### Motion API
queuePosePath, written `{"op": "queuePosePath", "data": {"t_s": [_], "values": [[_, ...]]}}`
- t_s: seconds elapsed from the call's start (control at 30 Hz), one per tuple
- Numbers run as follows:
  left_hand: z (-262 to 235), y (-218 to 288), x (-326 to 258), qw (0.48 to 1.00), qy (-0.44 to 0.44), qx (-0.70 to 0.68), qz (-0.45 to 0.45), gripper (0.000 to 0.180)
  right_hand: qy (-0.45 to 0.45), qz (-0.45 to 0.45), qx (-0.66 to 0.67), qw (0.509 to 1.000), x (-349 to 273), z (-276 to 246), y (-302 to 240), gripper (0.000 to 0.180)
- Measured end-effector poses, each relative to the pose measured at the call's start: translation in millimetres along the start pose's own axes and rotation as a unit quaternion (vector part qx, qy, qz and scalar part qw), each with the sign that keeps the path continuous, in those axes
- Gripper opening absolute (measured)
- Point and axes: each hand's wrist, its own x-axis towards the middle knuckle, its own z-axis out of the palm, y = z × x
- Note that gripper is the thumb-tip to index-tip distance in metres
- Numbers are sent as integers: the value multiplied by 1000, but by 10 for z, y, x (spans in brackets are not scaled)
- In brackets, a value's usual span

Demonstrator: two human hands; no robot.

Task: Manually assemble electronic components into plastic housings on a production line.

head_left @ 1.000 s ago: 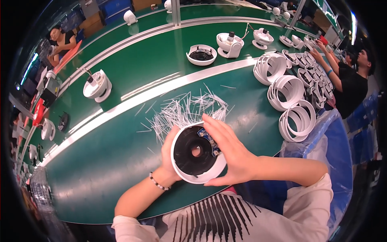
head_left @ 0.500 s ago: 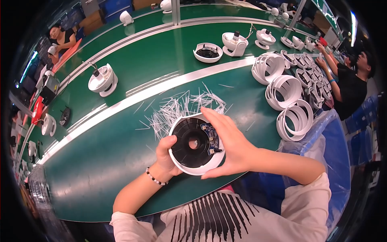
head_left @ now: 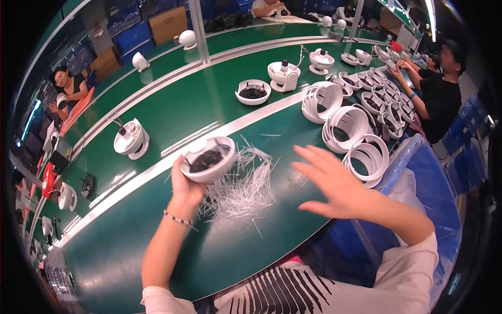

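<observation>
My left hand (head_left: 184, 187) holds up a round white plastic housing (head_left: 215, 171) by its near left side, fingers wrapped beneath it. The housing is tilted, and a black part with a bit of circuit board sits inside. Below it and to its right, thin white plastic strips (head_left: 243, 196) lie in a loose heap on the green table. My right hand (head_left: 337, 186) hovers over the table with fingers spread and nothing in it. It is nearest to the stacked white rings (head_left: 330, 137) on its far right side.
A green conveyor (head_left: 172, 112) behind a metal rail carries white assemblies (head_left: 137, 144) and a white bowl-shaped housing (head_left: 242, 98). Many housings with black insides (head_left: 389, 112) crowd the right, near a co-worker (head_left: 439, 102). A blue plastic-lined container (head_left: 431, 183) stands at right.
My right hand has let go of the housing and moved right, fingers spreading. My left hand has carried the housing left and away from me, tilting it. The view has shifted too.
</observation>
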Motion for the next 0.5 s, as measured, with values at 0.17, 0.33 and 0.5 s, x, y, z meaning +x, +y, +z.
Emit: {"op": "queuePosePath", "data": {"t_s": [0.17, 0.33, 0.5], "values": [[-259, 248, 1029, 993, 36, 35, 107, 46, 161, 121, -267, 943, -617, 17, 640, 33], [-620, 467, 1768, 980, 45, 3, 194, 38, 190, 165, -241, 938, -735, 113, 821, 24], [-796, 451, 1852, 928, 152, 99, 326, 53, 162, 184, -215, 945, -708, 189, 904, 25]]}}
